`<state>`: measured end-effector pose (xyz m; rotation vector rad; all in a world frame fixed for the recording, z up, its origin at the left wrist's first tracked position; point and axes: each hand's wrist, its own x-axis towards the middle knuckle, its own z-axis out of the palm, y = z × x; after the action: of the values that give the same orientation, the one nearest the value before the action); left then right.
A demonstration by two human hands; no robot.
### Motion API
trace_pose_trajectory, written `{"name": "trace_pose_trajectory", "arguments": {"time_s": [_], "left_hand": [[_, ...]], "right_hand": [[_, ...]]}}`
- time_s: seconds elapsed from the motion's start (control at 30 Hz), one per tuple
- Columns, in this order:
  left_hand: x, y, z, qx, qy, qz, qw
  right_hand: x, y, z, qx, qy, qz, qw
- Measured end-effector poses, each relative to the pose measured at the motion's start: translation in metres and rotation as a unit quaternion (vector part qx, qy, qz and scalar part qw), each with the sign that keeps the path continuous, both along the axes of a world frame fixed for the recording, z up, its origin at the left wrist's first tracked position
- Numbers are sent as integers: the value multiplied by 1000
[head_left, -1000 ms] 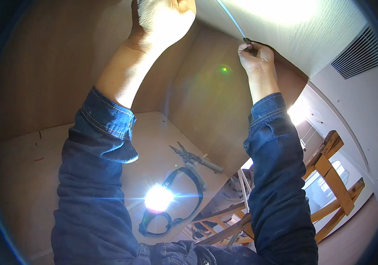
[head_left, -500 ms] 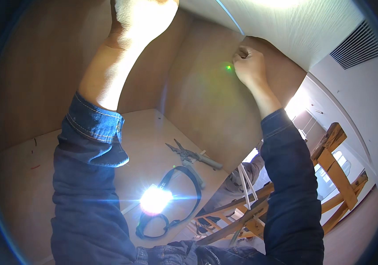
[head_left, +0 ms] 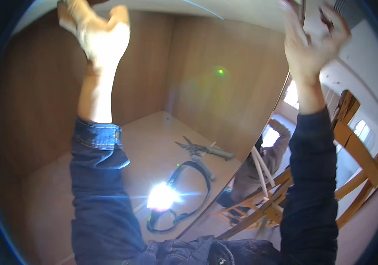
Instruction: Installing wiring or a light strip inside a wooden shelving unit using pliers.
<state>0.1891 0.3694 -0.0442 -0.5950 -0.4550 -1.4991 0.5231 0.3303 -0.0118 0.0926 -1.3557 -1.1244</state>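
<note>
My left hand (head_left: 100, 33) is raised at the top left by the pale panel overhead, fingers apart, with nothing visible in it. My right hand (head_left: 312, 48) is blurred at the upper right beside a panel edge; a dark shape shows among its fingers, too smeared to name. A thin blue line, apparently a cable (head_left: 204, 9), runs along the overhead panel between my hands. Below, inside the wooden compartment (head_left: 206, 62), grey-handled pliers (head_left: 217, 152) and a lit headlamp (head_left: 162, 196) with a dark strap lie on the pale board (head_left: 140, 141).
Beyond the compartment's right edge, a person in grey (head_left: 253, 172) is near white slats (head_left: 264, 172) and wooden ladder-like frames (head_left: 357, 150). A white ceiling with a vent (head_left: 341, 9) and a bright window (head_left: 361, 128) are at the right.
My right hand has left the blue line's end and moved right. My left hand has moved left and its fingers have spread. The view has shifted, showing more of the compartment's back.
</note>
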Motion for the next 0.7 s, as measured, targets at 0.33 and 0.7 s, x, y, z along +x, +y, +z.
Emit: {"name": "trace_pose_trajectory", "arguments": {"time_s": [0.33, 0.7], "left_hand": [[103, 30, -16, -437, 52, -410, 799], [139, 182, 13, -440, 117, -276, 846]], "right_hand": [[22, -9, 59, -564, -125, -31, 816], [32, 19, 57, -575, -108, 7, 811]]}}
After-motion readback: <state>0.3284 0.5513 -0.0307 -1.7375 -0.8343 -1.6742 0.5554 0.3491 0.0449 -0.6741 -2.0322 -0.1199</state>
